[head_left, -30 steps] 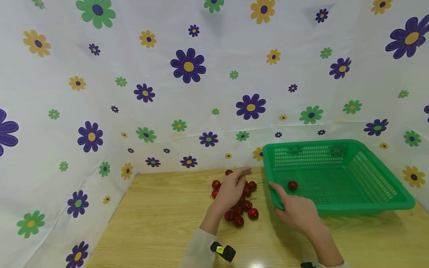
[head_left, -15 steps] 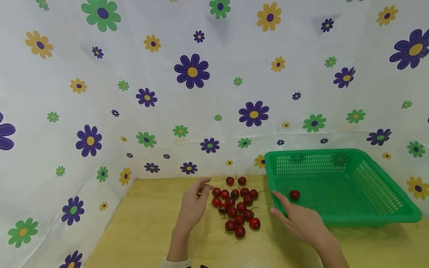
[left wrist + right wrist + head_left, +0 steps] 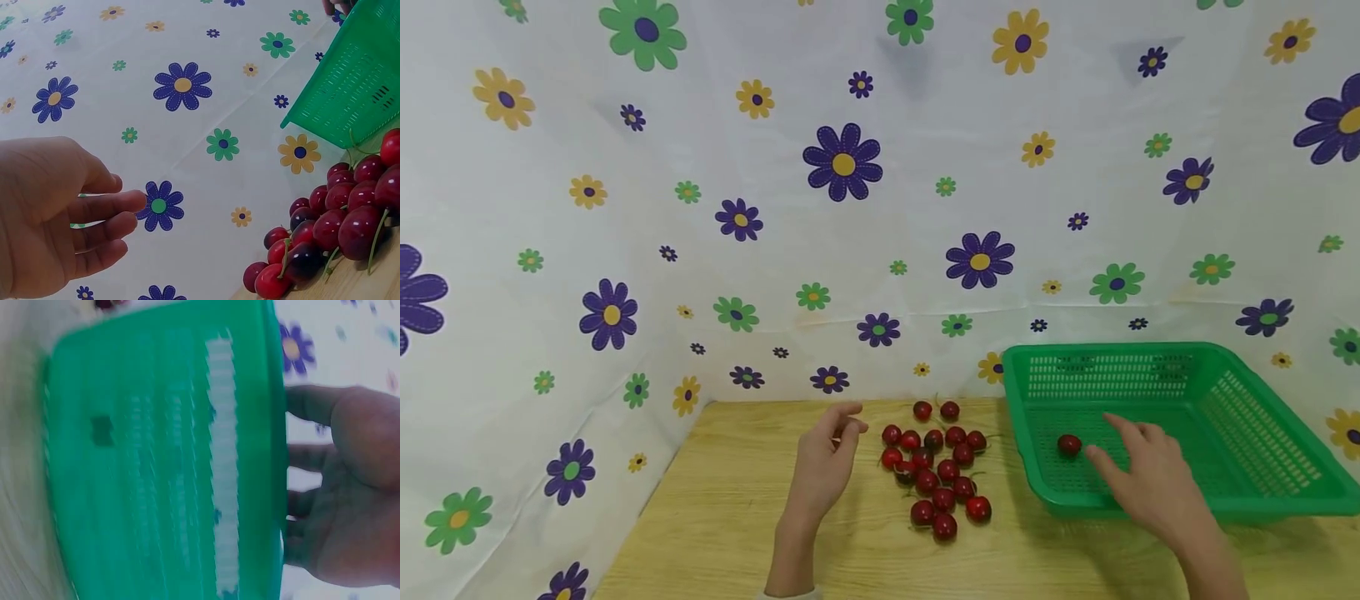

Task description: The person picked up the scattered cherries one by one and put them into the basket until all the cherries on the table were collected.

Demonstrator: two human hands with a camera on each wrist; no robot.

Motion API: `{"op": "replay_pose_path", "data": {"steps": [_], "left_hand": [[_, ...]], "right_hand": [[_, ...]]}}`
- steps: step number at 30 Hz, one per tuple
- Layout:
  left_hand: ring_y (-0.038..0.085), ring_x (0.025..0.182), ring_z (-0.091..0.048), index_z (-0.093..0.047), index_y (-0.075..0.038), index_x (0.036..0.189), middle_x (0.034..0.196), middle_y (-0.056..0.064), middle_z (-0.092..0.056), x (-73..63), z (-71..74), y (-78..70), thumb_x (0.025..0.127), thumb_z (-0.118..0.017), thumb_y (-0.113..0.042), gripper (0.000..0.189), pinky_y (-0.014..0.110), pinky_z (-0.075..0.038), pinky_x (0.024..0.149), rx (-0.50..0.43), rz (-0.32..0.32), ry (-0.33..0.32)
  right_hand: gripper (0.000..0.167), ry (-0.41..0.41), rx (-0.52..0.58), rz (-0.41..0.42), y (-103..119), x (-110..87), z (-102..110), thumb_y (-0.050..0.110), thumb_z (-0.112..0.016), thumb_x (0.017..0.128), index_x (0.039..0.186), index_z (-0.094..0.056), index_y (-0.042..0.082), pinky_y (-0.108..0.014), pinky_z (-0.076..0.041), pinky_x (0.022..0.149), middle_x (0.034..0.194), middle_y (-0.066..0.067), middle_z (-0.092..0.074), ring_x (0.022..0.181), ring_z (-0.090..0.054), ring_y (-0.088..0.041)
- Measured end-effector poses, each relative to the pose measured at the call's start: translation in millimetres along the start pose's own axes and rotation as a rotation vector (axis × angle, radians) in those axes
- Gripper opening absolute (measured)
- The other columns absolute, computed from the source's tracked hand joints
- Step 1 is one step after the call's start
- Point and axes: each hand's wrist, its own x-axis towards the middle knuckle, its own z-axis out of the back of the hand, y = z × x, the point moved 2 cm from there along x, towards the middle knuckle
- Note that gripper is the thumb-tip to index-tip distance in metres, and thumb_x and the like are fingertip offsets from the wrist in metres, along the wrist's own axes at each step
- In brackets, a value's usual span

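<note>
A loose group of dark red cherries (image 3: 927, 481), some with stems, lies on the wooden table in the head view. To their left my left hand (image 3: 823, 462) hovers with loosely bent fingers and nothing in them; the left wrist view shows its palm (image 3: 44, 219) apart from the cherry heap (image 3: 359, 232). A single cherry (image 3: 1070, 445) sits inside the green plastic basket (image 3: 1105, 375), near its left side. My right hand (image 3: 1157, 479) reaches over the basket's front rim, thumb and forefinger spread beside that cherry. In the right wrist view its fingertips are hidden behind the basket wall (image 3: 162, 456).
A white sheet (image 3: 760, 275) printed with flowers hangs behind and to the left of the table (image 3: 722, 508). The basket stands at the table's right, its back close to the sheet. Bare wood shows between the cherries and the basket.
My left hand has drawn back leftward from above the cherries. My right hand has left the basket's left rim and moved right, over its inside. The head view has shifted slightly.
</note>
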Motion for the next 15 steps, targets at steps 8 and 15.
{"op": "replay_pose_path", "data": {"steps": [8, 15], "left_hand": [[0.015, 0.086, -0.061, -0.065, -0.009, 0.121, 0.097, 0.002, -0.071, 1.7, 1.0, -0.9, 0.102, -0.053, -0.01, 0.022, 0.026, -0.048, 0.067, 0.011, 0.019, 0.03], [0.016, 0.087, -0.062, -0.067, -0.008, 0.116, 0.095, 0.002, -0.071, -1.0, -0.1, 2.0, 0.102, -0.053, -0.009, 0.02, 0.026, -0.048, 0.068, 0.022, 0.034, 0.045]], "right_hand": [[0.074, -0.362, 0.109, -0.464, -68, -5.0, 41, 0.027, -0.042, 0.099, 0.159, -0.004, 0.009, -0.077, -0.001, 0.106, 0.153, -0.04, 0.005, 0.141, 0.009, -0.058], [0.07, -0.356, 0.183, -0.751, -94, -13.3, 49, 0.018, -0.03, 0.098, 0.158, 0.004, 0.006, -0.065, -0.001, 0.116, 0.158, -0.032, 0.017, 0.146, 0.013, -0.05]]}}
